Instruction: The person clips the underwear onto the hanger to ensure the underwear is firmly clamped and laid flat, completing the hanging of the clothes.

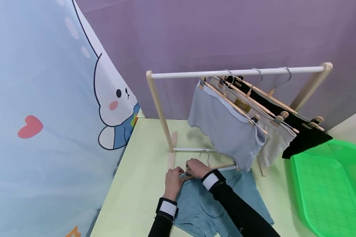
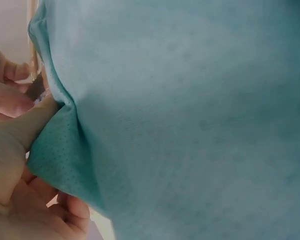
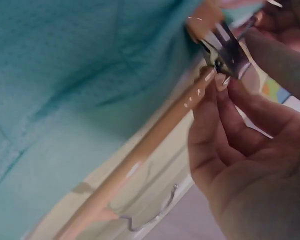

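Teal shorts (image 1: 195, 210) lie on the light green table, below a wooden clip hanger (image 1: 221, 166) whose hook points toward the rack. At the left corner of the waistband, my left hand (image 1: 172, 184) pinches the cloth; its thumb goes over the folded edge in the left wrist view. My right hand (image 1: 197, 168) pinches the metal clip (image 3: 230, 52) at the hanger's end, beside the wooden bar (image 3: 155, 137). Close by that clip, the fingers of both hands almost meet. The hanger's far end is at the waistband's right side, partly behind hanging shorts.
A wooden rack with a white rail (image 1: 184, 75) stands behind the hands. From it hang light blue shorts (image 1: 222, 121), a pale grey garment (image 1: 274, 135) and a black garment (image 1: 305, 140) on clip hangers. At right sits a green basket (image 1: 302, 197).
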`<state>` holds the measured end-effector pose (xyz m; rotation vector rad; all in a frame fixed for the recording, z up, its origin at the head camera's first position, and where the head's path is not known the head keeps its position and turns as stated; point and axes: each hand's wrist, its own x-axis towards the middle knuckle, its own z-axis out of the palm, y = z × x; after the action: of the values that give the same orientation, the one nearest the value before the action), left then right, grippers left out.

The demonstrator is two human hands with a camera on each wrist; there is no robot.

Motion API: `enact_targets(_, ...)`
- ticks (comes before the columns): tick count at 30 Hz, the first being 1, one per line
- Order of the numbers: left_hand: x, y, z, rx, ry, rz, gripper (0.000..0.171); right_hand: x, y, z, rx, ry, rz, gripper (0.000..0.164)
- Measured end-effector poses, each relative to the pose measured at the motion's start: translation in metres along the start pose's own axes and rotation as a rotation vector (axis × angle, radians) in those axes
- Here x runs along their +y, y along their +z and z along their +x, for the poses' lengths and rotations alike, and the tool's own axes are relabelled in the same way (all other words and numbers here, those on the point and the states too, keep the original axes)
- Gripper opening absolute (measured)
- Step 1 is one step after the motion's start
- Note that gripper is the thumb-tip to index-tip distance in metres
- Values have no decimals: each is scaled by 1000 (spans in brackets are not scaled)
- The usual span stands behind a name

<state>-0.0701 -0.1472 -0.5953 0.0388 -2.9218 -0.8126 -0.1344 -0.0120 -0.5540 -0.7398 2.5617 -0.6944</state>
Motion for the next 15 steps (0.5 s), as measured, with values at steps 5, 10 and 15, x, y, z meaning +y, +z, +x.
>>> enact_targets(5, -2, -1, -8, -11, -42, -93, 35, 5, -3, -7, -6, 46, 174, 10)
enact_targets(10, -6, -1, -11, -24, -34, -176, 33, 14, -3, -13, 80, -23, 247, 7)
enact_targets(15, -10, -1, -7, -20, 15, -261, 20, 22, -6, -19, 192, -110, 240, 11)
